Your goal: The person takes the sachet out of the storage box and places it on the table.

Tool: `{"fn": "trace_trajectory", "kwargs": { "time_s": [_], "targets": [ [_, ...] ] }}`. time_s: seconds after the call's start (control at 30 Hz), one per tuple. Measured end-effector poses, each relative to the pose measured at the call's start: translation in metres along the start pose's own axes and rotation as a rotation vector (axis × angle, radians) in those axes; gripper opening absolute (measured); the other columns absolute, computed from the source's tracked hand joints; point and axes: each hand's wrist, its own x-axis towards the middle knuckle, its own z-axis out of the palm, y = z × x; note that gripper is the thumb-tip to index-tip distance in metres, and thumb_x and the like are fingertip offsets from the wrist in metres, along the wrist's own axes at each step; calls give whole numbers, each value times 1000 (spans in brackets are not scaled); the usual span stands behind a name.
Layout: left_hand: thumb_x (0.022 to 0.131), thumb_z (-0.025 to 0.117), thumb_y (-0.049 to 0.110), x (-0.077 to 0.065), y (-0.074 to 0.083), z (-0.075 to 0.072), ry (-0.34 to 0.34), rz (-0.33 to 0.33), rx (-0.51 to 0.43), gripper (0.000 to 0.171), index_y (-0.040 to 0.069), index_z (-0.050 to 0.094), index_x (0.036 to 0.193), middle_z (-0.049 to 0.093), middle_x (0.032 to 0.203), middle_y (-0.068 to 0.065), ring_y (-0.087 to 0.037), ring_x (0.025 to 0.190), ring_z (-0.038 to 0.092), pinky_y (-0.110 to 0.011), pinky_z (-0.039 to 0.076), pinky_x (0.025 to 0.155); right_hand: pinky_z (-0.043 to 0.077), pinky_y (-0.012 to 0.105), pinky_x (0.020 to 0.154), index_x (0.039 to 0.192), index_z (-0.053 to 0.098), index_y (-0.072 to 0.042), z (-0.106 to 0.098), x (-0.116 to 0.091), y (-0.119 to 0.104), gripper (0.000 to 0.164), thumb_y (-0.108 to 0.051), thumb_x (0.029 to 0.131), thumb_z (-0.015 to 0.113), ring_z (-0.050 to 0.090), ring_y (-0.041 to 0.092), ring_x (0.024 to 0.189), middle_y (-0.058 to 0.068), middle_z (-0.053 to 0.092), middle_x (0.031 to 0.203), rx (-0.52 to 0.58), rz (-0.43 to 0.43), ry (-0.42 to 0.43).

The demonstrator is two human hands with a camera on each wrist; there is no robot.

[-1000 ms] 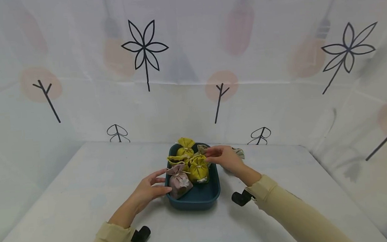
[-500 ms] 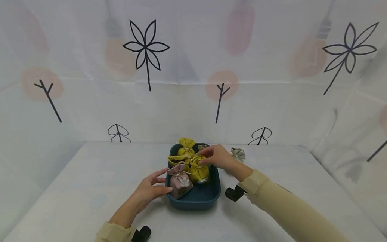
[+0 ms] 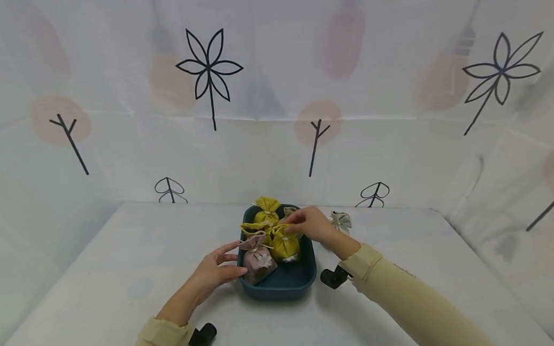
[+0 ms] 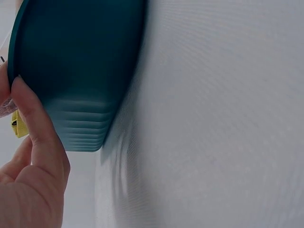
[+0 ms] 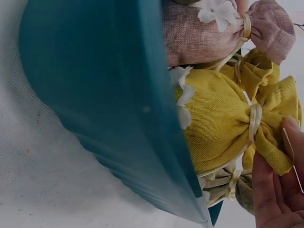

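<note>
Yellow pouch (image 3: 286, 247) in tub (image 3: 280, 294), neck pinched in my right hand (image 3: 313, 226).
Head: pouch inside tub, two o'clock of centre; pink pouch (image 3: 258, 264) at eight; pale pouch (image 3: 342, 221) outside, at two. My left hand (image 3: 210, 272) sits at nine, thumb and fingers apart, tips at the rim. Left wrist: tips touch rim at ten o'clock; tub looks stiff, smooth, maybe slippery, rim's the place to hold. Right wrist: thumb and fingers closed on gathered cloth at three o'clock, beyond the cord (image 5: 255, 122). Pouch reads light, soft, grippy weave; neck's the best hold, belly would squash. White petals (image 5: 184, 102) look fragile, keep off.
</note>
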Motion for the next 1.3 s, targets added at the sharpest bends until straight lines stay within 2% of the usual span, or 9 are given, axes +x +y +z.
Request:
{"fn": "trace_trajectory", "kwargs": {
  "time_s": [0.17, 0.47, 0.83, 1.0, 1.3],
  "targets": [
    [77, 77, 11, 0, -1, -1, -4, -1, -7, 71, 14, 43, 140, 48, 123, -17, -22, 98, 57, -38, 51, 82, 51, 35, 79, 97, 71, -5, 0, -1, 2, 14, -12, 85, 68, 59, 17, 86, 4, 67, 96, -4, -25, 49],
    [76, 77, 10, 0, 0, 0, 2, 2, -3, 72, 13, 43, 139, 49, 123, -17, -22, 97, 58, -38, 51, 82, 50, 40, 80, 96, 70, -3, -1, -7, 0, 13, -10, 85, 68, 60, 19, 86, 7, 67, 96, 88, -33, 130],
    [76, 77, 10, 0, 1, 0, 2, 1, 2, 71, 14, 44, 139, 49, 123, -17, -22, 96, 58, -37, 51, 81, 51, 38, 82, 100, 68, -1, -2, -24, -4, 14, -9, 88, 64, 61, 20, 87, 8, 66, 95, 182, -69, 209],
    [76, 77, 10, -1, 0, 0, -1, 4, -1, 72, 14, 43, 139, 49, 123, -17, -22, 97, 58, -37, 51, 81, 50, 39, 84, 102, 67, -2, -5, -32, -7, 16, -10, 88, 64, 60, 20, 89, 8, 65, 97, 212, -54, 242],
    [75, 78, 8, -1, -1, 1, 0, 3, -12, 73, 13, 43, 140, 48, 124, -17, -23, 98, 58, -37, 51, 80, 50, 30, 76, 101, 68, -3, -11, -48, -11, 16, -12, 88, 65, 59, 19, 87, 8, 65, 96, 195, -36, 313]
  ]
}}
